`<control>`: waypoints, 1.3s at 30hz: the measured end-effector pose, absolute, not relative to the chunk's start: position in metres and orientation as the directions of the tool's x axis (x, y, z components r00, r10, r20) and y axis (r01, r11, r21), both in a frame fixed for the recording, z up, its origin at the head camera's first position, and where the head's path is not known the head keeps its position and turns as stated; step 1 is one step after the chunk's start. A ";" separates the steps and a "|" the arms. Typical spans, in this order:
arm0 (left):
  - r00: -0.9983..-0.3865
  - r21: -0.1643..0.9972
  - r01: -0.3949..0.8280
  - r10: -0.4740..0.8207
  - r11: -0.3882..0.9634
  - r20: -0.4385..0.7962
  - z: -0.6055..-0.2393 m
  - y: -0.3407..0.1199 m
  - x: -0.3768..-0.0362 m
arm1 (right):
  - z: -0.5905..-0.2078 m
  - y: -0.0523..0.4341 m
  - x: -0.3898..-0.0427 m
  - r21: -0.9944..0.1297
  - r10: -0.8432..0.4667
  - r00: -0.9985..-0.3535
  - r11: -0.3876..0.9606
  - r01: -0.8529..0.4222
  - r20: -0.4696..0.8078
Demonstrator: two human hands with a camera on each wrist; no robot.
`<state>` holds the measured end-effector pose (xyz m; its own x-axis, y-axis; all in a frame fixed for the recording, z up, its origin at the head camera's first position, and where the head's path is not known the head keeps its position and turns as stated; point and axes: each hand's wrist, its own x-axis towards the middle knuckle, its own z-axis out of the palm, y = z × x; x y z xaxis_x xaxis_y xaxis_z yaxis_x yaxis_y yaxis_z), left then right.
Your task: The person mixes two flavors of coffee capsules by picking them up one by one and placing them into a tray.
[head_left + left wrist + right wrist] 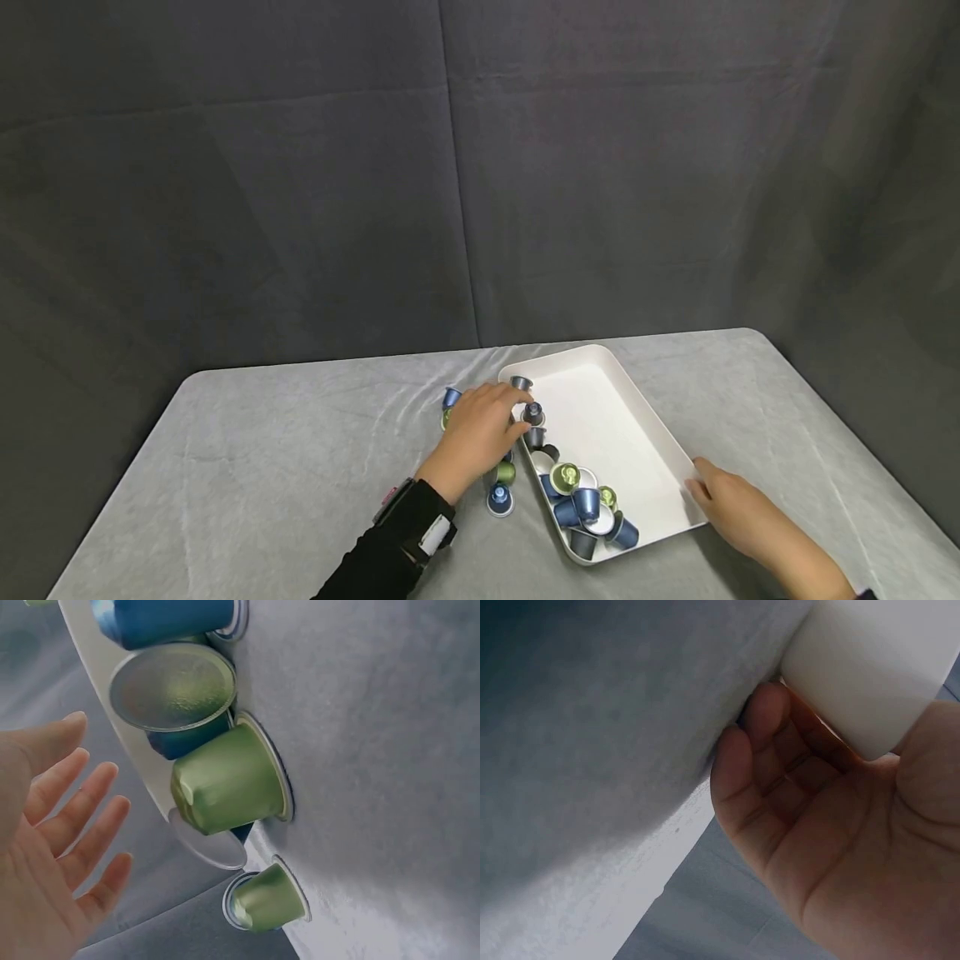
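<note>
On the gray cloth table (262, 467), left of the tray, I can count about four little coffee pods. One blue pod (451, 397) peeks out past my left hand (480, 433), and a green pod (504, 473) and another blue pod (499, 498) sit near my wrist. One more green bit shows by my knuckles, but my hand hides most of it, so I cannot be sure of it. My left hand lies over the pods beside the tray's left edge. In my left wrist view my fingers (82, 817) are straight and a little spread, holding nothing. That view shows two green pods, but the blue ones are cut off at the top. The one white tray (630, 417) has a heap of pods (585, 500) in its near left corner, maybe ten. They are piled up and hard to count. My right hand (738, 512) is at the tray's near right corner. My right fingers (757, 750) are pressed together and bent against the tray's outside wall.
</note>
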<state>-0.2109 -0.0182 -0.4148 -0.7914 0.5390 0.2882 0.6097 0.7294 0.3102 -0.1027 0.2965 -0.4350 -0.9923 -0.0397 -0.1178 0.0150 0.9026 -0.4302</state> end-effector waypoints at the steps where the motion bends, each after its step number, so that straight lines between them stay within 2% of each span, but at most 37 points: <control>1: -0.788 0.306 0.614 0.542 0.728 0.292 -0.415 -0.019 -0.209 | -0.435 0.297 -0.103 -0.432 -0.040 -0.992 0.902 0.014 -0.117; 11: -0.771 0.295 0.633 0.549 0.716 0.322 -0.416 -0.029 -0.195 | -0.436 0.298 -0.102 -0.428 -0.045 -0.993 0.904 0.006 -0.109; 21: -0.703 0.133 0.677 0.582 0.724 0.409 -0.421 -0.040 -0.175 | -0.437 0.298 -0.103 -0.420 -0.044 -0.994 0.908 0.002 -0.100; 39: -0.663 0.121 0.726 0.641 0.677 0.387 -0.426 -0.046 -0.152 | -0.435 0.296 -0.104 -0.426 -0.038 -0.994 0.904 0.010 -0.105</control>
